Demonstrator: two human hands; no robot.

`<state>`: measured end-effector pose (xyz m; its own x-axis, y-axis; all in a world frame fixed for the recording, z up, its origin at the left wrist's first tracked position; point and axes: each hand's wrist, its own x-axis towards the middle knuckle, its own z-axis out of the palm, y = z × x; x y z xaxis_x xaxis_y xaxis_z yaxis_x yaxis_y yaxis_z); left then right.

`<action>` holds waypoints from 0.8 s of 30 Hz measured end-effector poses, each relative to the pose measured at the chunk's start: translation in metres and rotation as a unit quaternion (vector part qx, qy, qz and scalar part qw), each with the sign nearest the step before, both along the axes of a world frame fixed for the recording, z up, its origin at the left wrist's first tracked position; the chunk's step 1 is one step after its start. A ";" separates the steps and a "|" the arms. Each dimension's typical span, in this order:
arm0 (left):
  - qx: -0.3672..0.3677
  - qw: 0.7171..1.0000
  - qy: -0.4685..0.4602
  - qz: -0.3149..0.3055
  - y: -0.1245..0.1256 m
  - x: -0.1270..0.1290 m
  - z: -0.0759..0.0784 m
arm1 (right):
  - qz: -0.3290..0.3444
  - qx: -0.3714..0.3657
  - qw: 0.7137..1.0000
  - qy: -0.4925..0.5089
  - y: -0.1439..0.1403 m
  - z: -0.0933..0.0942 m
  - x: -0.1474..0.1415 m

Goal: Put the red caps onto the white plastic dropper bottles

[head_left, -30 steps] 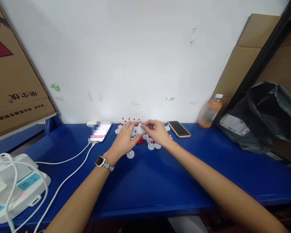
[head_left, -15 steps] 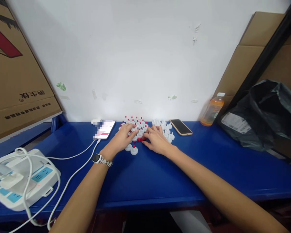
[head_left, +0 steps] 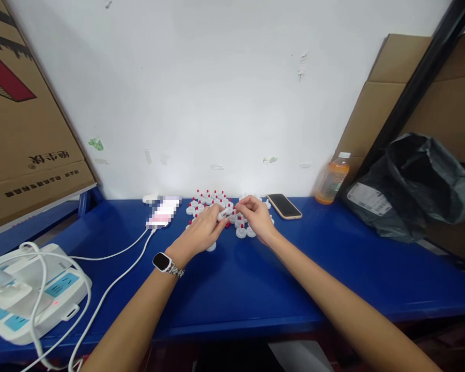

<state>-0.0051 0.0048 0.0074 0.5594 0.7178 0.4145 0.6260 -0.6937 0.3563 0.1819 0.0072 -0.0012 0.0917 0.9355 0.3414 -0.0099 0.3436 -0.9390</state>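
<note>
Several small white caps with red tips (head_left: 207, 199) stand in a cluster on the blue table (head_left: 236, 284) near the white wall. Plain white caps (head_left: 246, 231) lie in front of my right hand, and a few loose red pieces (head_left: 227, 224) lie between my hands. My left hand (head_left: 201, 232), a watch on its wrist, pinches a small white cap (head_left: 221, 214) at the fingertips. My right hand (head_left: 256, 214) meets it from the right, fingertips pinched together on something too small to make out.
A phone with a lit screen (head_left: 163, 212) lies left of the caps, a white cable running from it toward a white power strip (head_left: 27, 289) at the left edge. A dark phone (head_left: 283, 205), an orange drink bottle (head_left: 332, 178), a black bag (head_left: 406, 188) and cardboard boxes (head_left: 27, 119) surround the table.
Both hands have lifted off the pile and come together fingertip to fingertip above the loose red pieces. The view shifted a little.
</note>
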 end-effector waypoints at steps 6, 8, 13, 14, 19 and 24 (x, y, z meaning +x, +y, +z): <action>0.028 0.999 0.029 -0.012 -0.006 0.006 0.001 | 0.066 -0.026 0.995 0.073 -0.006 0.000 -0.006; 0.034 0.999 0.030 -0.015 -0.007 0.006 0.002 | 0.067 -0.023 0.995 0.070 -0.008 0.000 -0.008; 0.041 0.999 0.031 -0.013 -0.009 0.005 0.004 | 0.055 0.006 0.997 0.044 -0.010 -0.001 -0.010; 0.044 0.998 0.031 -0.011 -0.009 0.005 0.004 | 0.048 0.019 0.998 0.032 -0.010 -0.001 -0.011; 0.047 0.998 0.034 -0.005 -0.009 0.005 0.004 | 0.007 0.079 0.996 -0.034 -0.010 -0.007 -0.013; 0.038 0.998 0.051 0.015 -0.009 0.006 0.000 | -0.083 0.131 0.980 -0.122 -0.019 -0.011 -0.019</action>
